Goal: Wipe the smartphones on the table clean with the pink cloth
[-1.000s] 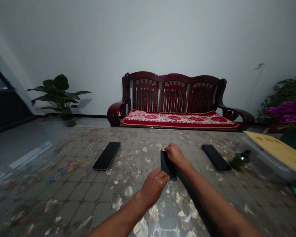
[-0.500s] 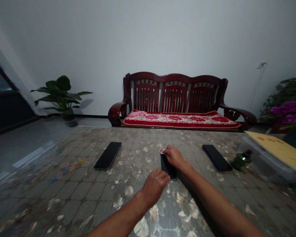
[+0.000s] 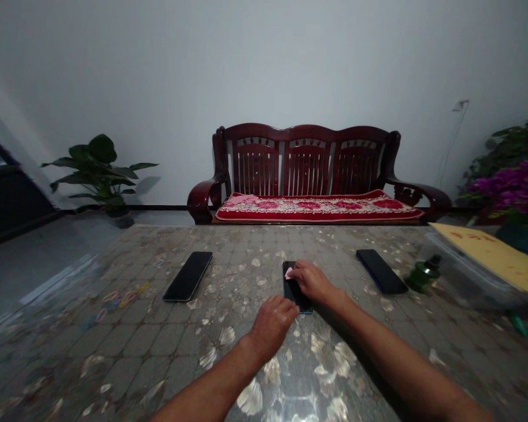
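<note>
A dark smartphone (image 3: 293, 291) lies flat on the patterned tablecloth in front of me, screen up. My left hand (image 3: 275, 321) is closed at its lower left edge, fingertips on the phone's near end. Pinched in the fingers of my right hand (image 3: 310, 279) is a small pink cloth (image 3: 289, 273), pressed on the upper part of the screen. That hand covers the phone's upper right side. A second black phone (image 3: 188, 276) rests to the left, and a third phone (image 3: 381, 271) with a bluish edge to the right.
Several coloured bands (image 3: 125, 297) lie at the left. On the right stand a green bottle (image 3: 423, 274) and a clear plastic box (image 3: 462, 281) with a yellow sheet (image 3: 493, 252) on top. Beyond the table (image 3: 242, 240) is a wooden bench (image 3: 308, 158) with a red cushion.
My right hand has drawn the pink cloth slightly down from the phone's top edge, which now shows. My left hand keeps its place at the phone. The view has shifted a little.
</note>
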Demonstrator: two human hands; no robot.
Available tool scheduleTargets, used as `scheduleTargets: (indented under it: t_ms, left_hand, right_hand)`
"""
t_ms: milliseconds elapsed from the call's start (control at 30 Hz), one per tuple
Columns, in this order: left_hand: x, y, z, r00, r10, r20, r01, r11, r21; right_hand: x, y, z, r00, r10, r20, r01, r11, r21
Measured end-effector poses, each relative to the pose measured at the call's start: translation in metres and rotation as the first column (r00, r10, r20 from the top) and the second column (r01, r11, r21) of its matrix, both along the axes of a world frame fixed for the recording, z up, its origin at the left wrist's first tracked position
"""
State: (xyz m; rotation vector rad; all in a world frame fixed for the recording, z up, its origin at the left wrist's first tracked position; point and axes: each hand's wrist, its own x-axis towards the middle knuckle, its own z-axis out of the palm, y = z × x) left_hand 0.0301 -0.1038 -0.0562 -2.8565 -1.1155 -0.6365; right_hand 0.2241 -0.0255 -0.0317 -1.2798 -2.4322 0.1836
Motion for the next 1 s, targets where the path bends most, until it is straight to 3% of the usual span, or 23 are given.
scheduleTargets:
  t_ms: [100,300,567,800,1000]
  left_hand:
    - [0.0,0.0,0.0,1.0,0.004,-0.011,-0.004,1.0,0.008]
    - [0.0,0.0,0.001,1.0,0.006,-0.022,-0.005,1.0,0.027]
    - [-0.001,0.001,-0.001,1.0,-0.006,0.01,0.006,0.999,0.045]
    - [-0.001,0.002,-0.002,0.999,-0.018,0.036,0.014,0.994,0.109]
    - [-0.002,0.002,0.001,0.998,-0.022,0.052,0.014,0.988,0.151]
  right_hand:
    - [0.004,-0.004,-0.001,0.998,0.069,-0.003,-0.069,0.998,0.005]
    - [0.008,0.013,0.003,0.986,-0.167,0.017,0.167,0.985,-0.029]
    - [0.012,-0.023,-0.002,0.996,0.057,-0.066,-0.056,0.998,0.016]
    - [0.013,-0.006,-0.006,0.991,-0.124,-0.054,0.126,0.992,0.023]
    - [0.015,-0.036,-0.009,0.999,-0.008,-0.043,0.012,0.995,0.096]
